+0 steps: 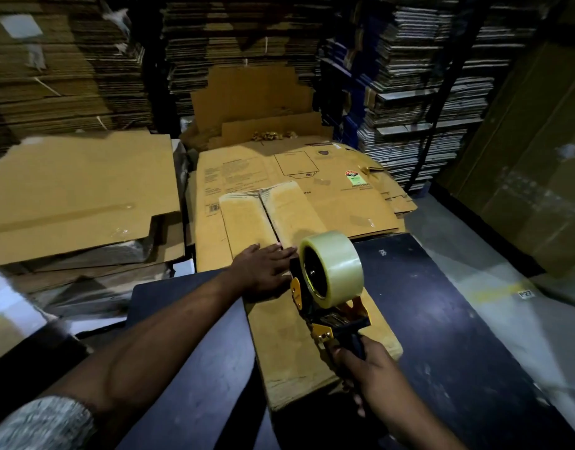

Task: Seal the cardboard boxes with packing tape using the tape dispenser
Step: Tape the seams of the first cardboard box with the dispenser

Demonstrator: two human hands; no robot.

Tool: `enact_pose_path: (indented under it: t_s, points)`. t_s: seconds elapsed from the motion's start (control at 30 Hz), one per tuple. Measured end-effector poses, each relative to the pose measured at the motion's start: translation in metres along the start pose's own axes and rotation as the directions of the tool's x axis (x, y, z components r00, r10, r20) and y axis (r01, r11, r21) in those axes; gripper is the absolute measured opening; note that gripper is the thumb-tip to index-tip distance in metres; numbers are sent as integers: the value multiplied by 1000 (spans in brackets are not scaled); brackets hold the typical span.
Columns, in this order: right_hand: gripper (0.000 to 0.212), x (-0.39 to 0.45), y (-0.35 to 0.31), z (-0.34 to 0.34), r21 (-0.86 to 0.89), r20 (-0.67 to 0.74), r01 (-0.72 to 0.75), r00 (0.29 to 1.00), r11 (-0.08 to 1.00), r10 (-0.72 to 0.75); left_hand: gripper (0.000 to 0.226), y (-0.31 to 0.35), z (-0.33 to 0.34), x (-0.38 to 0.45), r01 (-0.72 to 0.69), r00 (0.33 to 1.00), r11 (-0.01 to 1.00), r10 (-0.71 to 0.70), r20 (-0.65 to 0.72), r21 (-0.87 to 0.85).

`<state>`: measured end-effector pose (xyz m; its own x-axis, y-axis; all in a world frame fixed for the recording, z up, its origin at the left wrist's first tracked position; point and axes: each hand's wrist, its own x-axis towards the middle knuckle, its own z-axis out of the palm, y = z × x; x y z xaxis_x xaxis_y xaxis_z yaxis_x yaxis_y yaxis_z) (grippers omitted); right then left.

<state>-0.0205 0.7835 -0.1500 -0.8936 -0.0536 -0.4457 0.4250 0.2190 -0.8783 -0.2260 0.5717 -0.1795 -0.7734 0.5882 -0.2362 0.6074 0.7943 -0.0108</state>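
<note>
- Your right hand [368, 368] has its fingers wrapped round the handle of the tape dispenser [328, 287]. The dispenser stands on the long cardboard box [289, 349], at about mid-length, with the clear tape roll [336, 264] uppermost.
- Your left hand [263, 271] lies flat on the box with fingers straight, pressing the flaps down just beside the dispenser. It holds nothing.
- The box lies on the dark table [441, 303], with its far end reaching out over the flattened cartons [312, 177] beyond. Its centre seam [268, 219] runs lengthwise and looks untaped between the far end and the left hand.
- Risk: the left fingertips sit close to the dispenser's front end. If you push forward without clearing them, the cutter may catch them.
- Risk: the seam gapes slightly at the far end. If the flaps spread once pressure is released, the tape could bridge a gap or wrinkle.
- Risk: drifting off the seam line would leave one flap poorly bonded.
- Risk: the unsupported far end may sag or shift under dispenser pressure, breaking tape contact.
- Whether the tape is already stuck down under the dispenser cannot be told.
</note>
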Motion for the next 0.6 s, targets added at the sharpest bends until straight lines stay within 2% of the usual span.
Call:
enact_pose_path:
  t_s: [0.23,0.5,0.6]
  points:
    - [21,31,-16,1,-44,-64,22,998,999,-25,58,-22,-6,26,9,1000,996,-12,25,86]
    - [19,38,-24,-5,-91,-35,68,997,994,-72,59,-34,-5,41,56,997,995,-60,55,80]
    - [18,17,-17,-9,-44,-19,26,999,999,-26,65,-32,-9,39,67,993,995,-74,92,71]
